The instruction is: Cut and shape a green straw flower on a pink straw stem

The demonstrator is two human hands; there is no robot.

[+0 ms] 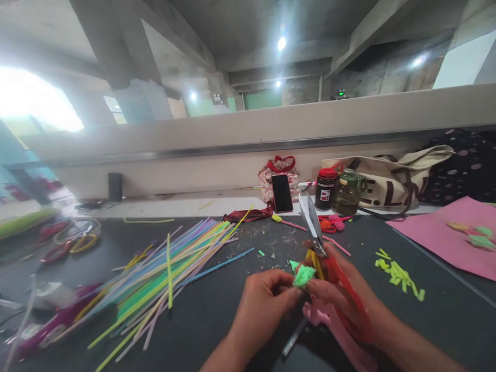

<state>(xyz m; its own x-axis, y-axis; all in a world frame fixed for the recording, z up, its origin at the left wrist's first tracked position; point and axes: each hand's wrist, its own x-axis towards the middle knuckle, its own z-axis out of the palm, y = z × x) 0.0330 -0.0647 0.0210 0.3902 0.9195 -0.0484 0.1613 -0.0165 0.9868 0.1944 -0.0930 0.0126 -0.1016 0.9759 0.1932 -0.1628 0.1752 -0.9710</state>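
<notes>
My left hand (263, 304) pinches a small bright green fuzzy bundle (304, 276), which looks like bent pipe cleaner, between thumb and fingertips. My right hand (349, 283) is closed round scissors (313, 221) with red handles, their blades pointing up and slightly parted. Fingers of the right hand also touch the bundle's right side. Below them lies a pink object (321, 313) partly hidden by the hand; its kind is unclear. A thin silvery rod (294, 339) sticks out beneath the hands. Small yellow-green cut pieces (397, 274) lie right of my right hand.
Many coloured pipe cleaners (165, 281) spread across the dark table at left. A purple tool (53, 328) with a cord lies beyond them. At the back stand a phone (282, 193), a dark red-lidded bottle (325, 188) and a green jug (348, 192). Pink paper (448, 228) lies right.
</notes>
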